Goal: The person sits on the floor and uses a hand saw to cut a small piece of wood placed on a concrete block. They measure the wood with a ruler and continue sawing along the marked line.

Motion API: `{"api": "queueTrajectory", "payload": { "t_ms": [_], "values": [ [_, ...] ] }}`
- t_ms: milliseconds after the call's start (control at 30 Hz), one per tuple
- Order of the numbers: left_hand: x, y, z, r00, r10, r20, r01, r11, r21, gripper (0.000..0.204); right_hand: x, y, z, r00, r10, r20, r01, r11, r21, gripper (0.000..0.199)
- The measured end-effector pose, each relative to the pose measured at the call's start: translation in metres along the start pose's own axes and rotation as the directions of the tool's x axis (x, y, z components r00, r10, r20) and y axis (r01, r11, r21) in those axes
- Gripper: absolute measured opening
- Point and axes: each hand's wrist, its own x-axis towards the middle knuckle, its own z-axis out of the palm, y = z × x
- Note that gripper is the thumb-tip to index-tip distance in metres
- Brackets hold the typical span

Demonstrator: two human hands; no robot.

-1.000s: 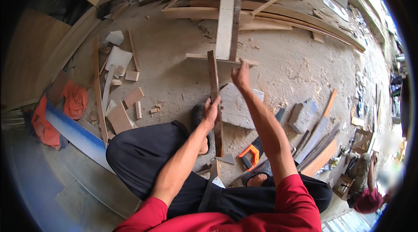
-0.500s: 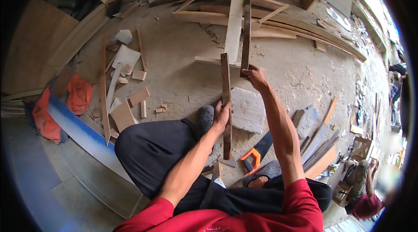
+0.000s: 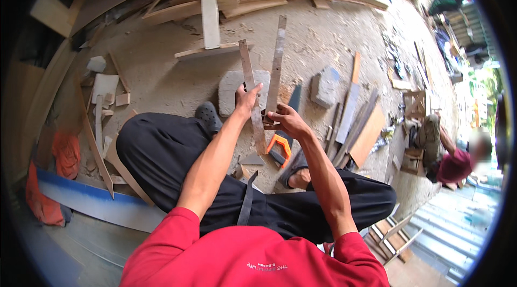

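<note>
While I sit on the dusty ground, I hold two thin wooden strips, one in each hand. My left hand (image 3: 246,99) has its fingers wrapped around the left strip (image 3: 249,90), a bit above its middle, so most of that stick pokes up past my fingertips and the rest runs down toward my knee. My right hand (image 3: 284,121) pinches the low end of the right strip (image 3: 277,66), which stands up tall above my thumb.

Half a second ago the two sticks were set one above the other, a little out of line. Now they stand side by side with a small gap, tips leaning close at the top. I think that means I am matching them up to see how they fit together.

Just under my right fingers lies a hand saw with an orange handle (image 3: 279,147). Behind my left fingers sits a flat grey stone block (image 3: 232,90). Further out past both sticks are long planks (image 3: 210,9) on the ground. Off to my right, another person in a dark red shirt (image 3: 455,164) crouches well apart from me.
</note>
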Motion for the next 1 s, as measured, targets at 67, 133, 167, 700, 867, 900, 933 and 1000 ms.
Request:
{"api": "queueTrajectory", "payload": {
  "t_ms": [67,133,167,700,867,900,933,1000],
  "values": [
    [0.004,-0.009,0.011,0.996,-0.037,0.087,0.040,0.999,-0.032,0.032,-0.019,0.000,-0.005,1.000,-0.010,-0.025,0.011,0.999,0.032,0.035],
    [0.007,-0.014,0.019,0.985,-0.075,0.158,0.086,0.994,-0.063,0.026,-0.041,-0.003,-0.003,0.998,0.009,-0.060,-0.006,0.999,0.043,0.035],
    [0.009,-0.014,0.025,0.979,-0.096,0.178,0.109,0.992,-0.063,0.025,-0.051,-0.003,-0.003,0.997,0.006,-0.077,-0.004,1.000,0.030,0.036],
    [0.033,-0.022,0.066,0.943,-0.244,0.225,0.285,0.943,-0.171,0.049,-0.117,0.000,0.002,0.999,-0.027,-0.034,0.031,0.993,0.112,0.032],
    [0.004,-0.003,0.078,0.969,-0.207,0.137,0.213,0.976,-0.037,0.050,-0.119,0.008,-0.005,0.999,-0.039,-0.038,0.042,0.996,0.080,0.031],
    [0.001,0.001,0.078,0.965,-0.217,0.144,0.227,0.972,-0.057,0.048,-0.119,0.009,-0.005,0.999,-0.043,-0.023,0.045,0.995,0.088,0.032],
    [-0.002,0.005,0.078,0.962,-0.228,0.152,0.242,0.967,-0.078,0.046,-0.119,0.010,-0.006,0.999,-0.047,-0.009,0.047,0.994,0.096,0.032],
    [-0.011,0.012,0.079,0.956,-0.205,0.208,0.235,0.963,-0.133,0.050,-0.119,0.011,-0.005,0.999,-0.041,-0.015,0.042,0.994,0.105,0.034]
  ]
}}
